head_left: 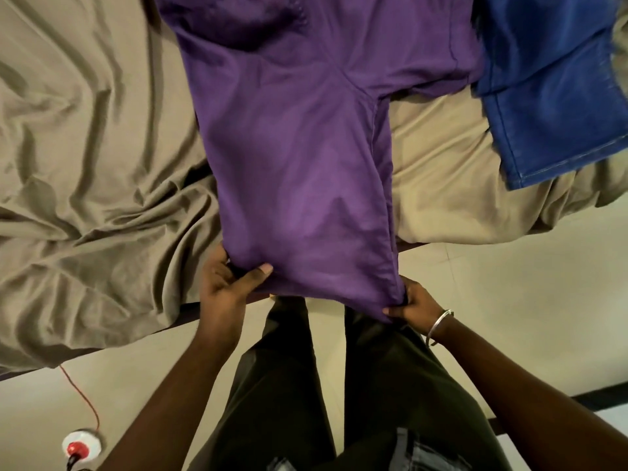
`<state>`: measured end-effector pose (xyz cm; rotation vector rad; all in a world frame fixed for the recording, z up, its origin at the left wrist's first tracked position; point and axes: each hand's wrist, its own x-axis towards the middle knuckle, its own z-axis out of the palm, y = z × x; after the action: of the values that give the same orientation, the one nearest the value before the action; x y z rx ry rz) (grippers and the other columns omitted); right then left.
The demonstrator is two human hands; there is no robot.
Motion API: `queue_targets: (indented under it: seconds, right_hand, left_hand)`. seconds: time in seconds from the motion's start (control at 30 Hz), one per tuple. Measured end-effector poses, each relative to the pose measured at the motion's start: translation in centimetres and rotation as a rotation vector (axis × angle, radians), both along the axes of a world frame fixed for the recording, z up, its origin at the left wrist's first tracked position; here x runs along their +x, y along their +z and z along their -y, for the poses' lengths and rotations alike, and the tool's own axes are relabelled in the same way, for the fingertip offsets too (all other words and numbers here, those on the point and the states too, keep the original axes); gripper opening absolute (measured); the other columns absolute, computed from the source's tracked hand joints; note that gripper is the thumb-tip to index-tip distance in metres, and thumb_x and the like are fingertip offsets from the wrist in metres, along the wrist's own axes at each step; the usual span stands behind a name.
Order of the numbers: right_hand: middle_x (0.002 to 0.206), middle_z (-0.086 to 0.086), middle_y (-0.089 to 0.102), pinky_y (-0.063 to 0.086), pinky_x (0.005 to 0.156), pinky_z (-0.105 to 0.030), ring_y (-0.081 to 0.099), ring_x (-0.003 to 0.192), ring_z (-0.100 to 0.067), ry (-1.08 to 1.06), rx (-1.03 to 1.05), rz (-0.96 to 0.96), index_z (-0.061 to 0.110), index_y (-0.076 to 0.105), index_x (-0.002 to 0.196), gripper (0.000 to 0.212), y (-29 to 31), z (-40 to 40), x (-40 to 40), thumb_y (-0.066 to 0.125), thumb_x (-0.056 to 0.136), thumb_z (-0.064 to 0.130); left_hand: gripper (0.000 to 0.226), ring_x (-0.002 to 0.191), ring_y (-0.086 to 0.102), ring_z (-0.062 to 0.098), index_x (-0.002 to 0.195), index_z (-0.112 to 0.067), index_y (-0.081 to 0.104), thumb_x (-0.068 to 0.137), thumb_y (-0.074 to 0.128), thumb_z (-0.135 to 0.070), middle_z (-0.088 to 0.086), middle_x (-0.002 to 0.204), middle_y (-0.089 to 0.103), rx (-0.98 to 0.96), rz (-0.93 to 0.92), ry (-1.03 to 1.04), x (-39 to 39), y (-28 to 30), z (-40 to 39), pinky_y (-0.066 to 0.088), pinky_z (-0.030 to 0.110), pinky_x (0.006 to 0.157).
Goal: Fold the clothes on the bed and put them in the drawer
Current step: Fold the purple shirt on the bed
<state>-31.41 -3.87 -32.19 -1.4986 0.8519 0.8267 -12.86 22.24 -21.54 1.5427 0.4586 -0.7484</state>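
Purple T-shirt (299, 137) lies spread across the bed's near edge, its hem drawn off the edge toward the person; the left hand (224, 283) pinches the hem's left corner, thumb on top and fingers curled beneath; the right hand (413, 302), a silver bangle (438, 326) at its wrist, grips the hem's right corner, fingers bunched round the cloth; no print or label can be read on the shirt; its right sleeve touches blue jeans (550, 96) at the bed's far right; the crumpled beige bedsheet (85, 164) lies beneath both; on the floor at lower left, a red cord (83, 399) runs to a white socket (81, 445).
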Motion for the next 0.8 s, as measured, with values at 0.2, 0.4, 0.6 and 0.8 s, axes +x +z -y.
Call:
queue_targets:
  seconds: [0.2, 0.4, 0.6, 0.8]
  right_hand:
    - [0.112, 0.001, 0.073, 0.054, 0.092, -0.035, 0.068, 0.106, -0.021, -0.075, 0.153, -0.04, 0.017, 0.065, 0.115, 0.066, -0.3, -0.3, 0.4, 0.082, 0.061, 0.053]
    - [0.098, -0.005, 0.071, 0.051, 0.087, -0.038, 0.065, 0.094, -0.027, -0.081, -0.188, 0.038, 0.015, 0.068, 0.096, 0.025, 0.3, -0.7, 1.2, 0.054, 0.099, 0.036]
    - [0.095, -0.003, 0.068, 0.053, 0.078, -0.036, 0.067, 0.085, -0.028, 0.102, -0.32, 0.094, 0.014, 0.059, 0.116, 0.027, -0.1, 0.0, -0.4, 0.067, 0.091, 0.013]
    - [0.115, 0.0, 0.052, 0.051, 0.077, -0.035, 0.059, 0.095, -0.02, 0.243, -0.386, 0.016, 0.015, 0.046, 0.127, 0.056, -0.4, -0.5, -1.0, 0.075, 0.081, 0.023]
  left_hand:
    - [0.067, 0.109, 0.068, 0.014, 0.118, -0.012, 0.066, 0.06, 0.092, -0.034, 0.001, 0.113, 0.074, 0.04, -0.342, -0.391, -2.6, -3.0, -2.5, 0.051, 0.032, 0.099]
    - [0.038, 0.093, 0.07, 0.01, 0.106, -0.016, 0.072, 0.073, 0.087, -0.027, -0.002, 0.101, 0.075, 0.284, -0.321, -0.428, -5.8, -5.7, -3.0, 0.052, 0.021, 0.079]
    - [0.039, 0.089, 0.068, 0.017, 0.112, -0.013, 0.065, 0.082, 0.078, -0.034, -0.001, 0.098, 0.072, 0.463, -0.296, -0.481, -7.7, -8.5, -3.0, 0.054, 0.025, 0.076]
    - [0.03, 0.111, 0.061, 0.035, 0.12, -0.009, 0.066, 0.094, 0.053, -0.014, 0.015, 0.121, 0.067, 0.858, -0.369, -0.797, -7.1, -9.0, -2.8, 0.047, 0.035, 0.09]
